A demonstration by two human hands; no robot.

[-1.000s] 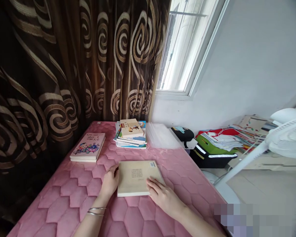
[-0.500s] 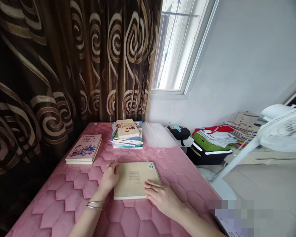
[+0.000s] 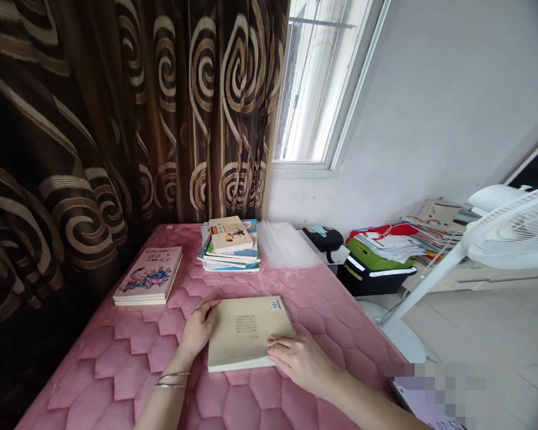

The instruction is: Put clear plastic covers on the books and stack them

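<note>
A beige book (image 3: 246, 331) lies back cover up, barcode at its far right corner, on the pink quilted tabletop (image 3: 130, 364). My left hand (image 3: 198, 327) rests against the book's left edge, fingers curled over its far corner; two thin bangles sit on that wrist. My right hand (image 3: 301, 359) lies flat on the book's near right corner, fingers spread. Neither hand lifts it.
A pink-covered book pile (image 3: 150, 282) lies at the left. A stack of several books (image 3: 230, 244) stands at the back, clear plastic sleeves (image 3: 284, 245) beside it. A brown swirl curtain (image 3: 116, 119) hangs behind. Right of the table: black bag (image 3: 372, 275), paper heap, white fan (image 3: 511, 233).
The view has swung slightly. My right hand has slid toward the book's near right corner. The book stays flat, my left hand still at its left edge.
</note>
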